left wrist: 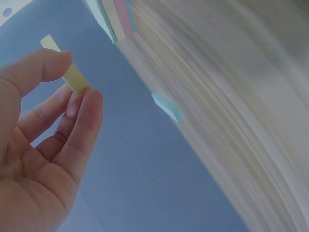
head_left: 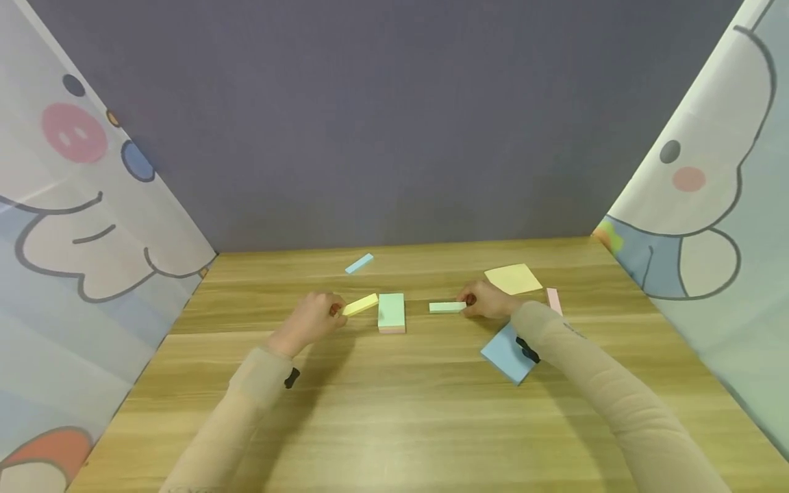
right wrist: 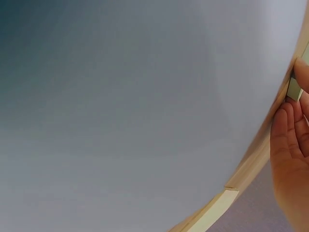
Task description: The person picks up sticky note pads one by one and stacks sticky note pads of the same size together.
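Note:
Between thumb and fingers my left hand (head_left: pixel 313 318) pinches a narrow yellow sticky-note pad (head_left: pixel 361 305), raised off the table in the left wrist view. Its far end points at a stack of sticky-note pads (head_left: pixel 391 311), light green on top with pink below; the left wrist view also shows a blue layer (left wrist: pixel 131 15). To the right of that stack, my right hand (head_left: pixel 488 300) pinches one end of a narrow light green sticky-note pad (head_left: pixel 446 307). Only part of this hand shows at the right wrist view's edge.
A narrow blue pad (head_left: pixel 359 263) lies behind the stack. Around the right forearm are a yellow square note (head_left: pixel 514 279), a narrow pink pad (head_left: pixel 554 300) and a blue square pad (head_left: pixel 509 353), partly covered by the sleeve. A dark panel (head_left: pixel 394 123) borders the wooden table (head_left: pixel 394 424).

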### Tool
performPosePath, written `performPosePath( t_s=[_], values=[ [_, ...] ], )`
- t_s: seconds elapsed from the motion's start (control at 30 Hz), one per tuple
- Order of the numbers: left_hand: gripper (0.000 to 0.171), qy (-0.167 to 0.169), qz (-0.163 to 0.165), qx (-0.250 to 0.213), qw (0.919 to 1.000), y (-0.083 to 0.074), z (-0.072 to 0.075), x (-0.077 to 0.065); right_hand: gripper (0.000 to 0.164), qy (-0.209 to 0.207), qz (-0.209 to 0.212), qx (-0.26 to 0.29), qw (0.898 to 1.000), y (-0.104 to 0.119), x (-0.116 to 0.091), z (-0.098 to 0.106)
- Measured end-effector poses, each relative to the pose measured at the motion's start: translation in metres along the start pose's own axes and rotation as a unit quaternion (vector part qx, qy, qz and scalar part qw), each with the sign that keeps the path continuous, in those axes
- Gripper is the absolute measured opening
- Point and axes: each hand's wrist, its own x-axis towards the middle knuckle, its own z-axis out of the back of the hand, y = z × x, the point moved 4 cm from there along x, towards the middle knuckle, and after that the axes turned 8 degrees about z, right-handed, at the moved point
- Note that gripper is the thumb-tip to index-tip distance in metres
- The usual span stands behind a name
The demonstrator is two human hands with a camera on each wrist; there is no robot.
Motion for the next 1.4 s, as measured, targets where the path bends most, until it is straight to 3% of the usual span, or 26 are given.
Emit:
performPosePath(
  t_s=[0.2, 0.43, 0.67, 1.0, 1.4],
  values=[
    [0.025, 0.014, -0.006, -0.016, 0.9998, -0.007, 0.004, 0.007, 0.027, 0.003, 0.012, -0.009, 1.0, 0.002, 0.004, -0.003],
    [0.022, 0.014, -0.032, -0.011, 0.9993, -0.016, 0.001, 0.016, 0.028, 0.013, -0.004, -0.003, 1.0, 0.004, 0.004, -0.008],
    [0.025, 0.019, -0.032, -0.011, 0.9992, -0.028, 0.001, 0.029, 0.026, 0.021, -0.008, -0.012, 1.0, 0.007, 0.007, -0.006],
    [0.026, 0.035, -0.055, -0.01, 0.9979, -0.046, -0.006, 0.043, 0.025, 0.006, -0.012, -0.02, 1.0, -0.001, 0.001, 0.0],
    [0.028, 0.06, -0.064, -0.001, 0.9961, -0.061, -0.013, 0.049, 0.026, 0.001, 0.005, -0.031, 1.0, 0.004, 0.0, 0.001]
  ],
)
